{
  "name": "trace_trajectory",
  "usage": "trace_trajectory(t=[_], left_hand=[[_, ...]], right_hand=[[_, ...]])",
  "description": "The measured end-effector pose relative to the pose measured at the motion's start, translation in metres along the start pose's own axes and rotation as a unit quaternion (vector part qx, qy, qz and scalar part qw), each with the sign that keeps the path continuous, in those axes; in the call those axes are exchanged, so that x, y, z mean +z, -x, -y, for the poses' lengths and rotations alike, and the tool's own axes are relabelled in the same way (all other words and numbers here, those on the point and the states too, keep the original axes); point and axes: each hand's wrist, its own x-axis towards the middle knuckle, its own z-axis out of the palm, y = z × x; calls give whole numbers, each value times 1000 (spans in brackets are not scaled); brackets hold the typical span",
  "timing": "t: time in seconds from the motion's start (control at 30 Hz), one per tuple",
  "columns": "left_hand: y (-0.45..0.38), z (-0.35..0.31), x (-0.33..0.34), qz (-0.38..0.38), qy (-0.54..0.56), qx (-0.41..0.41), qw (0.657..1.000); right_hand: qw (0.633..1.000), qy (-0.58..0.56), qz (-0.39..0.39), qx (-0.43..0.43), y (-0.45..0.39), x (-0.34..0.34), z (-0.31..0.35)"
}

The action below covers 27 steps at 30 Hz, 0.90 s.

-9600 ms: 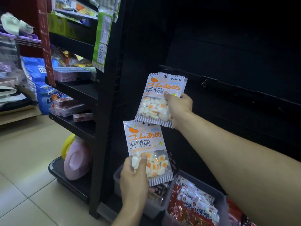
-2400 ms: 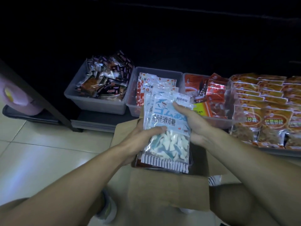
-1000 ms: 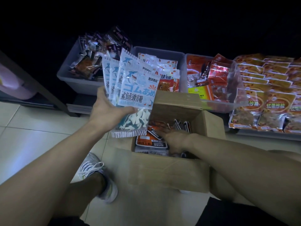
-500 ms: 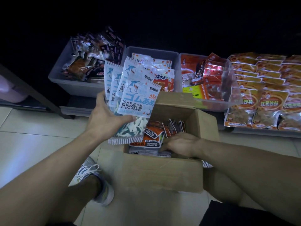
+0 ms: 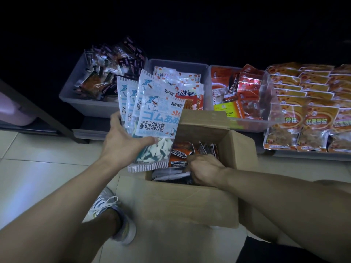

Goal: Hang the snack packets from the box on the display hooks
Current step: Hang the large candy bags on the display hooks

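shark gummy packets [image 5: 155, 118]: fanned stack, centre frame, above box's left edge
left hand [image 5: 123, 143]: clamped on stack, thumb across front packet
right hand [image 5: 205, 169]: down inside cardboard box [image 5: 190, 202], fingers curled among dark packets; grip unclear
box: open, on floor, lower centre
bins [image 5: 91, 103]: snack-filled, behind box
shoe [image 5: 112, 217]: lower left

Fan of pale blue shark-print snack packets [image 5: 152, 118], upright, white gummies visible through clear lower windows, raised at the left rim of the open brown cardboard box [image 5: 190, 202]. More orange-and-dark packets [image 5: 182, 154] inside it.
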Motion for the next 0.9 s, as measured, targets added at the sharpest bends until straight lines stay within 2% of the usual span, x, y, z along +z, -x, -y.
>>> trace_trajectory(t=[0.17, 0.23, 0.33, 0.4, 0.47, 0.6, 0.67, 0.73, 0.83, 0.9], left_hand=[[-5, -5, -7, -11, 25, 10, 1000], [-9, -10, -13, -24, 38, 15, 999], [-16, -17, -24, -49, 63, 15, 997], [-20, -19, -31, -63, 77, 16, 995], [-21, -20, -35, -57, 92, 10, 994], [-16, -13, -28, 44, 143, -30, 988], [-9, -15, -19, 114, 175, -38, 977], [-3, -18, -8, 162, 213, -41, 963], [3, -24, 5, 187, 260, -54, 946], [4, -26, 10, 198, 282, -75, 936]], right_hand=[[990, -91, -112, -2, -2, -23, -15], [973, -181, -144, -17, 3, -46, -25], [931, -341, -132, -22, 25, -88, -35], [885, -442, -140, -41, 42, -111, -36], [823, -536, -179, -51, 58, -130, -34], [643, -718, -263, -46, 70, -159, -25], [570, -760, -311, 2, 66, -167, -21], [544, -761, -346, 68, 61, -171, -15], [505, -767, -374, 132, 57, -169, -5], [501, -768, -364, 163, 54, -166, 0]])
